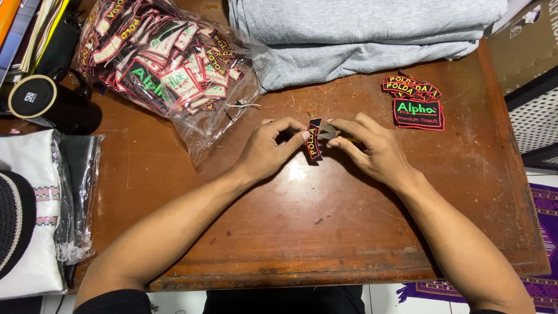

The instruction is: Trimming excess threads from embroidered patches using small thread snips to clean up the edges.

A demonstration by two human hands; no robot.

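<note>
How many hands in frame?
2. The left hand pinches a small black patch at table centre; the right hand meets it from the other side, holding a small metal tool.

A small garment workshop: a worn brown wooden bench (349, 244), a clear plastic bag of embroidered black-and-red patches (168, 64), folded grey knit fabric (360, 35), a sorted stack of black patches (415, 102), loose thread trimmings (302, 104).

Black patch (314, 139) – red border, yellow lettering
</note>
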